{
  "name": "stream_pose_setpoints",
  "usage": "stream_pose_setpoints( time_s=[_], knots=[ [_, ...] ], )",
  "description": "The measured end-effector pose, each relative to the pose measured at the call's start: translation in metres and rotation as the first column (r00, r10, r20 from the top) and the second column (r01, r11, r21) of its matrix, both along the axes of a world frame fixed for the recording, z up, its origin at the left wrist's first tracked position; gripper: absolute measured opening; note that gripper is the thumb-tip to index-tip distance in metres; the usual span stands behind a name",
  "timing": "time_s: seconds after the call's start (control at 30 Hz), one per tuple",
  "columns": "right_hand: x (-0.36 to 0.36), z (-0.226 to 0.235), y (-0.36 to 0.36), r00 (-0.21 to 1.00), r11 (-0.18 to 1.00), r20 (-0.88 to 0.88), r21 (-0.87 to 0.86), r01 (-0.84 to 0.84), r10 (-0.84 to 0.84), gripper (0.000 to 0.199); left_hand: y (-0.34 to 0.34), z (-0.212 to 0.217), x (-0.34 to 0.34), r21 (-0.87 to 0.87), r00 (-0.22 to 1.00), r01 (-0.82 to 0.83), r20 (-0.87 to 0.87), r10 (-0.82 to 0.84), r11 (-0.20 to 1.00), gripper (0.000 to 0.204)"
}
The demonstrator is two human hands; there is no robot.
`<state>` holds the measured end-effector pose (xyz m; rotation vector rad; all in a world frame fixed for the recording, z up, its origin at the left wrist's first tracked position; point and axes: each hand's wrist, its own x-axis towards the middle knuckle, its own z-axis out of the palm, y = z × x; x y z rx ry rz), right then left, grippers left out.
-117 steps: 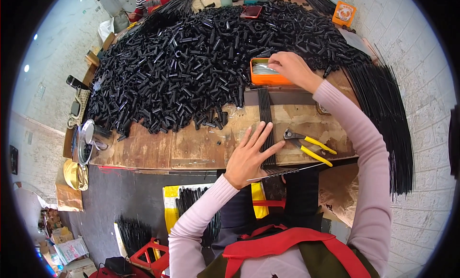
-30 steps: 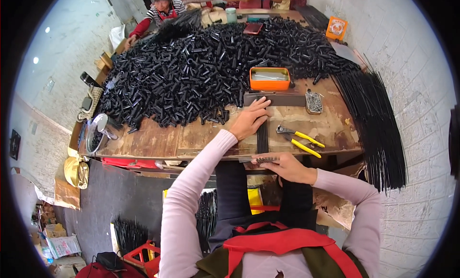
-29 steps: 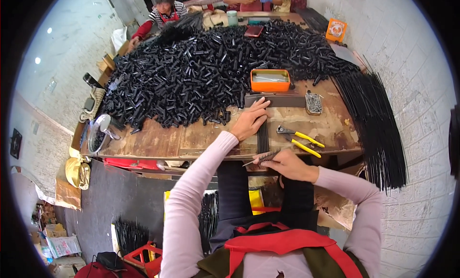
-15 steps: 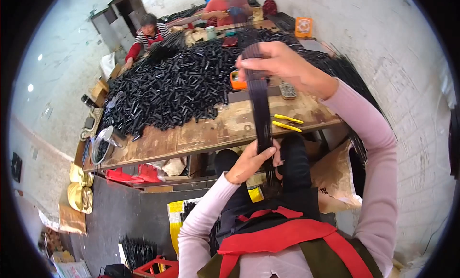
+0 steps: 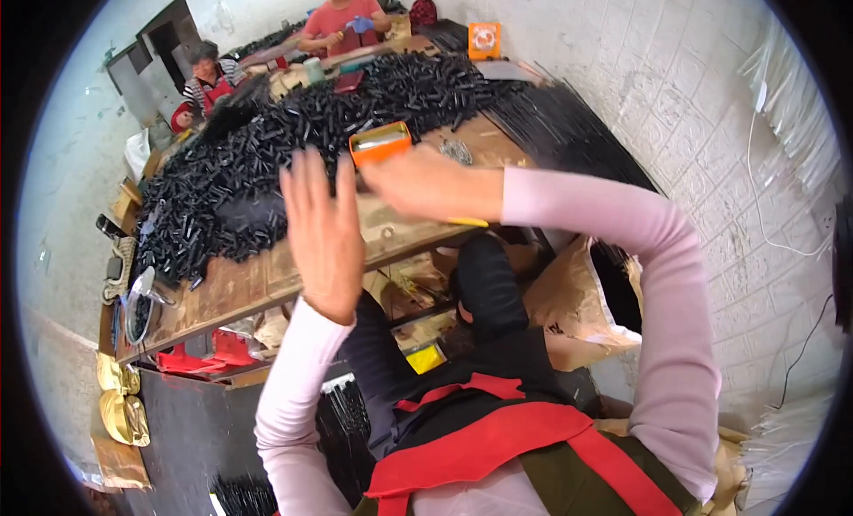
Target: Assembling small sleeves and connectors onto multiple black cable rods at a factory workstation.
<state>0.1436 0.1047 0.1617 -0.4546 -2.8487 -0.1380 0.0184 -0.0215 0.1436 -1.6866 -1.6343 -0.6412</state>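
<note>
My left hand (image 5: 324, 236) is raised over the front edge of the workbench, fingers stretched out and nothing visible in it. Just right of it, my right hand (image 5: 431, 185) is smeared by motion. Its fingertips are blurred near the orange box (image 5: 380, 144), so whether they hold anything cannot be made out. A large heap of short black pieces (image 5: 240, 174) lies beyond my left hand, with a blurred dark patch on its near side. A yellow handle (image 5: 468, 221), part of the pliers, peeks out below my right wrist.
Long black strands (image 5: 569, 129) lie along the bench's right side by the wall. Beyond my right hand is a small clump of metal bits (image 5: 456, 152). Two people sit across the heap. A clear container (image 5: 139, 307) stands at the wooden bench's (image 5: 231, 294) left end.
The bundle of thin black strands that both hands held upright has left them. My left hand rose from my lap and opened; my right hand came down. The view shifted right.
</note>
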Motion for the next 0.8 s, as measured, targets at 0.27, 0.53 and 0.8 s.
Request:
stream_pose_setpoints(
  time_s=[0.27, 0.53, 0.8],
  knots=[
    [0.002, -0.025, 0.006, 0.624, -0.026, -0.661, -0.677, -0.735, -0.417, 0.051, 0.023, -0.098, 0.012, -0.046, 0.219, 0.726, 0.961, -0.168, 0.686, 0.055],
    [-0.008, -0.201, -0.064, 0.683, -0.044, -0.431, -0.827, -0.56, -0.589, 0.054, -0.024, -0.237, 0.001, -0.555, 0.498, 0.745, 0.832, 0.246, 0.369, 0.037],
    [0.011, -0.266, -0.104, 0.73, -0.266, -0.219, -0.833, -0.485, -0.648, 0.041, -0.092, -0.336, 0.039, -0.279, 0.143, 0.84, 0.941, 0.305, 0.466, 0.041]
  ],
)
